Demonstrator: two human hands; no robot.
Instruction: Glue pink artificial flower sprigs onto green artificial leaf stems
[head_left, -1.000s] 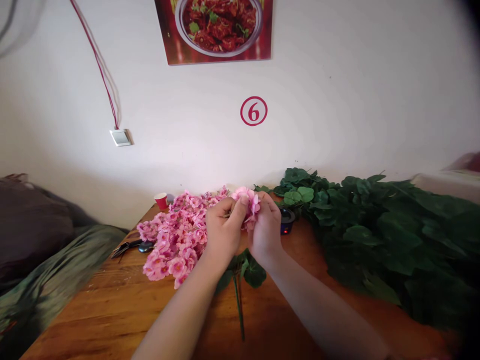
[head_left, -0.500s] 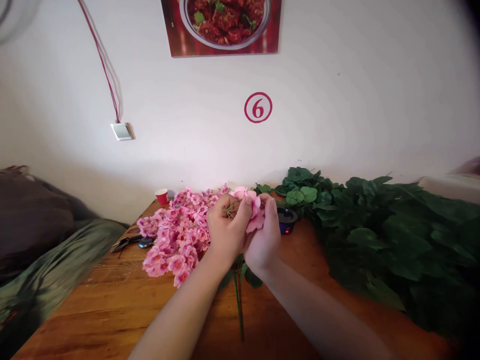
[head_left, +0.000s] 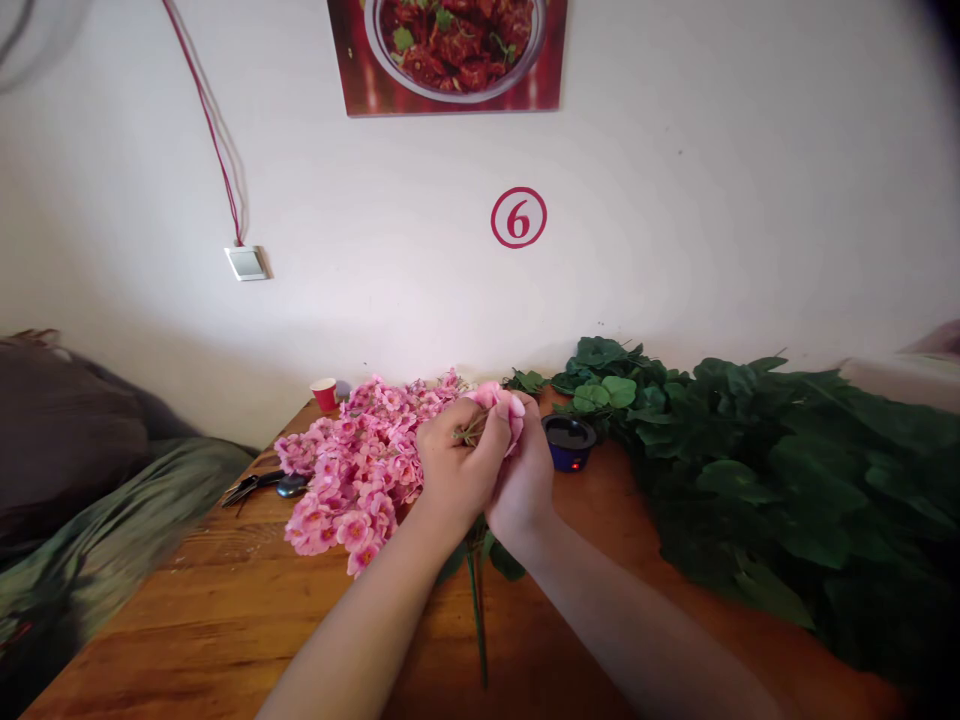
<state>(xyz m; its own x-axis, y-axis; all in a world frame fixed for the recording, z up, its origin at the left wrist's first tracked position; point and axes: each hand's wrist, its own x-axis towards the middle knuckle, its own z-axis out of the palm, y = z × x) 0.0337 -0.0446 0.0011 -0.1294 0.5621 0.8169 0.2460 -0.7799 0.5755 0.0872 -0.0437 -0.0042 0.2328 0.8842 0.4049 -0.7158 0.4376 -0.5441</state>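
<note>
Both my hands are close together over the table, fingers curled around a pink artificial flower [head_left: 496,396]. My left hand [head_left: 459,450] is closed, with thin greenish stem ends [head_left: 470,432] poking out between thumb and fingers. On the other side, my right hand [head_left: 528,465] cups the petals with its fingers bent; its fingertips are partly hidden. Below my wrists lies a green artificial stem [head_left: 477,620] with a few dark leaves. A heap of pink artificial flowers [head_left: 349,470] spreads just left of my left hand.
Right of my hands stands a small dark blue pot [head_left: 568,443] with a red light and dark contents. Green artificial leaves [head_left: 750,480] are piled at right. A red paper cup [head_left: 324,394] and black-handled pliers [head_left: 251,485] sit at left on the wooden table [head_left: 187,630].
My fingers have closed further around the pink flower, and less of its petals shows. My right hand has shifted slightly left, showing more of the blue pot.
</note>
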